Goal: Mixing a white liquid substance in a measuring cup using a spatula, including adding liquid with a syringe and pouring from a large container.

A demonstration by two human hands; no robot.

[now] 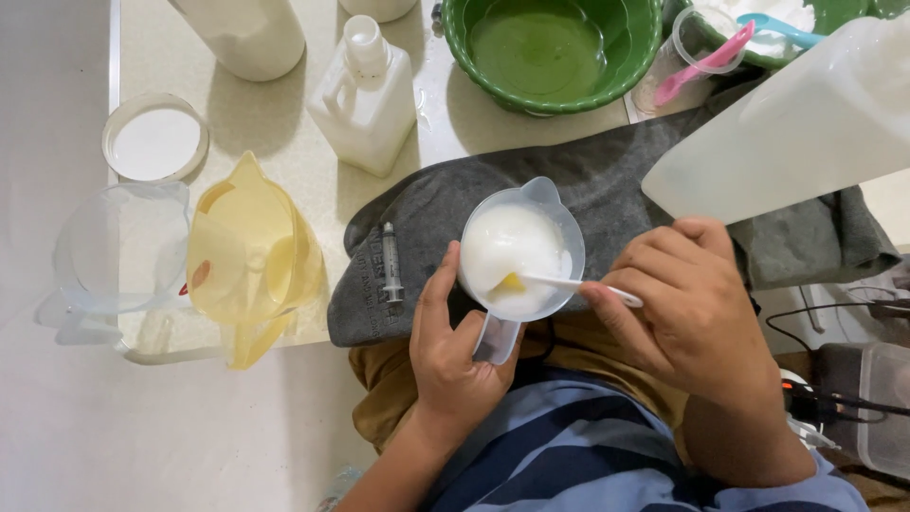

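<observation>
Translucent plastic measuring cup [522, 248] with a small pour spout and a flat handle sits on a dark grey folded towel [607, 194] at the table's near edge. It is nearly full of a white, frothy liquid, with a small yellow patch showing near its lower rim. The left hand [455, 351] wraps the handle, thumb lying up along the cup's side. The right hand [687, 303] pinches a thin white stick [578, 283] between fingertips, its tip dipped at the yellow patch. A clear plastic syringe [390, 265] lies on the towel just left of the cup.
</observation>
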